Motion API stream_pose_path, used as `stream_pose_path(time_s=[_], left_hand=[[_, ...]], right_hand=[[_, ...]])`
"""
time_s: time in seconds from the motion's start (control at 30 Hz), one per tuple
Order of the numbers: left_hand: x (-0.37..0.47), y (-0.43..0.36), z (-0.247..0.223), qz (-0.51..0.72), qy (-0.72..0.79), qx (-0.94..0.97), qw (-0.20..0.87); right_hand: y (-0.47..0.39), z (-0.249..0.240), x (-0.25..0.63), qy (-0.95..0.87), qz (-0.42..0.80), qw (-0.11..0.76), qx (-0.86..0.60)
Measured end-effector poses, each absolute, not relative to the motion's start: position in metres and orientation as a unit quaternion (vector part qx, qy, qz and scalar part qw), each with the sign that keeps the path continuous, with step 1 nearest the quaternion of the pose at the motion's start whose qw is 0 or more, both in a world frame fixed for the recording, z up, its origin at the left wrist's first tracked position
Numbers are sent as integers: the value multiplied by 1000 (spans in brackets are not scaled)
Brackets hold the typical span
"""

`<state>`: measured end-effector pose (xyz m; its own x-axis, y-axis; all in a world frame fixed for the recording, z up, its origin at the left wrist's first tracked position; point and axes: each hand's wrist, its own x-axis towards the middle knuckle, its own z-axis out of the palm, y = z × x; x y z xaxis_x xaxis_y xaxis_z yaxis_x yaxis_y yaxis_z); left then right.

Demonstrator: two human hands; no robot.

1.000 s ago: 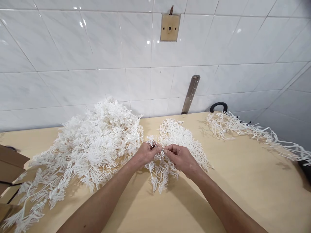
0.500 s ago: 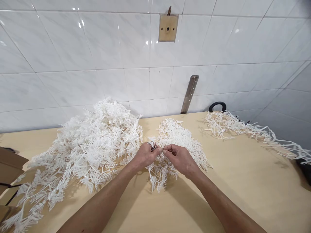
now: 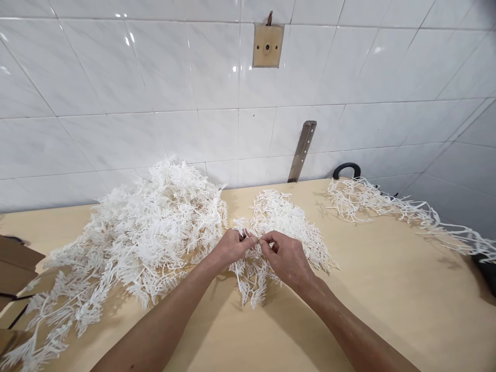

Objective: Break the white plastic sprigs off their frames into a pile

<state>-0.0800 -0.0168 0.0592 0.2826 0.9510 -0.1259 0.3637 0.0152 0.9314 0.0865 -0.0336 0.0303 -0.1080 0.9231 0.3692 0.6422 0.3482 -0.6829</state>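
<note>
Both hands meet over the middle of the worktop [image 3: 387, 310], a bit nearer the front edge than the wall. The left hand [image 3: 232, 248] and the right hand [image 3: 287, 258] each have thumb and fingertips pressed together on the top of one white plastic sprig [image 3: 251, 279], pinching it at nearly the same spot, so the bushy end hangs down and brushes the wood. Holding it that close together looks like a way to work on one tiny joint of the stem, though the pinch point itself is too small to make out.

Just behind the hands lies a small heap of sprigs [image 3: 287, 217]. The big heap of sprigs [image 3: 147, 232] fills the left half, from the back edge down toward the front left corner. A loose strand of thinner white strips [image 3: 406, 212] trails along the back right. The cardboard box [image 3: 15, 263] at the left edge is mostly out of view, contents not visible.
</note>
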Motion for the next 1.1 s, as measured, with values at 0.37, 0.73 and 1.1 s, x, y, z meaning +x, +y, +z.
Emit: stream_pose_path(time_s=[0.37, 0.73, 1.1], left_hand=[[-80, -17, 52, 230, 553, 677, 428], [-84, -11, 43, 326, 556, 639, 420], [-85, -10, 47, 371, 482, 597, 523]], right_hand=[[-34, 19, 82, -776, 98, 397, -480], [-21, 27, 102, -683, 118, 424, -583], [-27, 35, 99, -659, 387, 393, -511]])
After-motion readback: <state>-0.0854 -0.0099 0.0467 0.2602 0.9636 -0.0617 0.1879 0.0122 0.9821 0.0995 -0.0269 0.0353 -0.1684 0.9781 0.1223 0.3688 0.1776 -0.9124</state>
